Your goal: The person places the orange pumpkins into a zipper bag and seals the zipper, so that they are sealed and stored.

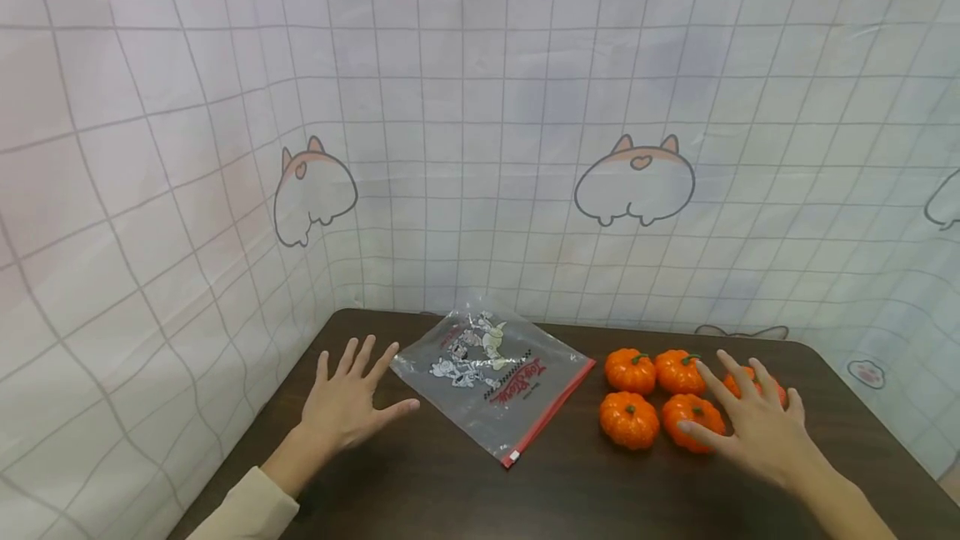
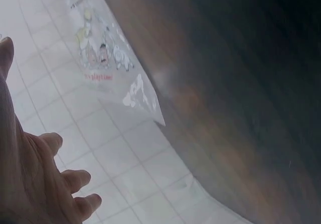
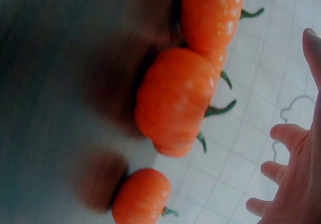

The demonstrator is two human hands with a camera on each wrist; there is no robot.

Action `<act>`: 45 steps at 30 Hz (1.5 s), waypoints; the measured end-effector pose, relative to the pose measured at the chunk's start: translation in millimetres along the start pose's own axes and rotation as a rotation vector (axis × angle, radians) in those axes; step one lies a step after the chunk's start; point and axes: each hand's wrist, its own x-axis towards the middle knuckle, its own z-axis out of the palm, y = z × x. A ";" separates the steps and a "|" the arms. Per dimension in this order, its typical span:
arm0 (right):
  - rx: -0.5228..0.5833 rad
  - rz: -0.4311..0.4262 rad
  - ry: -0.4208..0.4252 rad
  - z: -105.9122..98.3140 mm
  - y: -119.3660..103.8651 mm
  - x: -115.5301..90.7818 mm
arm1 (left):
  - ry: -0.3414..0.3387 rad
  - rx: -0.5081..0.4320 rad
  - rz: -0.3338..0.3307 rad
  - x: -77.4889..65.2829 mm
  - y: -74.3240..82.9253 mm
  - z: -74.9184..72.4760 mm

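A clear zip bag (image 1: 495, 382) with cartoon print and a red slider edge lies flat on the dark table. Left of it, my left hand (image 1: 348, 398) hovers with fingers spread, holding nothing. Several small orange pumpkins (image 1: 629, 421) with green stems sit in a group right of the bag. Over the right side of that group my right hand (image 1: 765, 423) is spread, partly covering the rightmost pumpkin (image 1: 776, 394). In the right wrist view the fingers are apart from the pumpkins (image 3: 175, 96). The left wrist view shows the bag's corner (image 2: 145, 96) beyond the left hand (image 2: 40, 179).
The dark brown table (image 1: 435, 498) has rounded back corners. A white grid-patterned curtain (image 1: 495, 90) with cartoon dogs hangs behind it and along both sides, close to the table's edges.
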 end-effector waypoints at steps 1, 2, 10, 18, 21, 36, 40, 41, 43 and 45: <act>0.007 -0.001 0.002 1.9 -2.1 -0.6 | 0.000 0.000 0.003 -1.0 2.1 1.6; 0.013 -0.008 0.007 3.7 -4.0 -1.0 | -0.002 -0.002 0.006 -1.7 4.4 3.4; 0.060 -0.088 0.049 15.8 -17.9 0.7 | -0.034 -0.166 0.040 0.9 35.2 14.4; 0.224 -0.176 0.102 25.4 -33.9 10.0 | 0.064 -0.351 0.056 8.1 65.8 21.4; 0.285 -0.169 0.081 28.1 -39.0 13.0 | 0.098 -0.413 0.048 9.1 73.2 24.1; 0.439 -0.160 0.076 44.5 -56.8 22.0 | 0.119 -0.865 0.072 16.4 104.8 41.0; 0.446 -0.137 0.049 48.6 -58.1 24.6 | 0.101 -0.922 0.098 21.6 113.2 45.1; 0.447 -0.133 0.043 49.5 -58.8 25.3 | 0.100 -0.928 0.107 22.9 115.1 46.1; 0.446 -0.126 0.025 51.7 -60.3 26.2 | 0.092 -0.938 0.114 25.1 118.8 47.8; 0.444 -0.118 0.012 53.6 -62.0 26.9 | 0.083 -0.932 0.118 26.9 122.7 49.7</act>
